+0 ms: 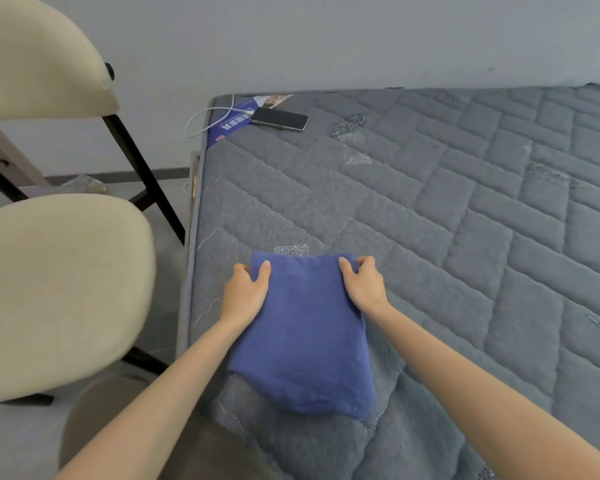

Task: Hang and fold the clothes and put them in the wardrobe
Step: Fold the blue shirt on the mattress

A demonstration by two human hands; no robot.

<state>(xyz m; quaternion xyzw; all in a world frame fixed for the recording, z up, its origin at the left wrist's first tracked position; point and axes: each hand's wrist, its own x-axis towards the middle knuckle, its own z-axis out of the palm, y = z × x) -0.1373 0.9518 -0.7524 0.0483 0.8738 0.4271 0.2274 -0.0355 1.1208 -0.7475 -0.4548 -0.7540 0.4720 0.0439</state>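
Hands: L hand (245, 289) & R hand (362, 284) pinch far corners of folded blue cloth garment (302, 341) on grey quilted mattress (465, 220).

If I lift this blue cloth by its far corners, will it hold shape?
Probably flops: the cloth looks thin and soft, its near edge rounded and uneven. Likely light; the left hand and right hand just pinch its corners.
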